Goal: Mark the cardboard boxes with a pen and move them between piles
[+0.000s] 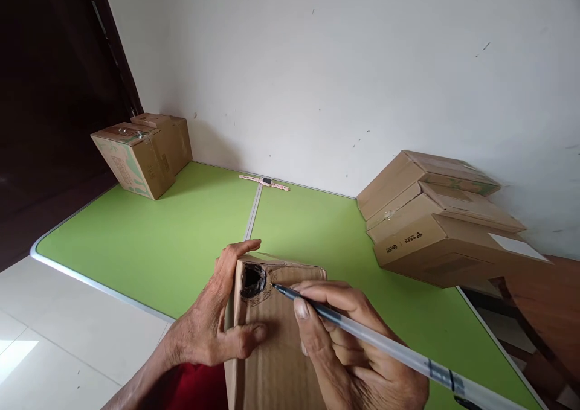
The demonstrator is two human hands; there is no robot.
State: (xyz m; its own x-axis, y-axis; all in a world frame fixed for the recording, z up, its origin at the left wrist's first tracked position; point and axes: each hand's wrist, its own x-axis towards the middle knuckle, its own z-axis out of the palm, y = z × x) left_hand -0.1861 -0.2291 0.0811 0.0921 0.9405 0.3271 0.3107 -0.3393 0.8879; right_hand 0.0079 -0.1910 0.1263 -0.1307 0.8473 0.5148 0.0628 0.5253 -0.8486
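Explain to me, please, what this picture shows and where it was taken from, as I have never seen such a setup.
There is no machine here: these are a person's own bare hands, seen from a camera worn on their head, looking forward and down. The right hand holds a pen with its tip beside a blackened patch on a cardboard box. The left hand grips that box by its left edge. On the green table, a smartwatch lies near the wall, with cartons at the left and cartons at the right.
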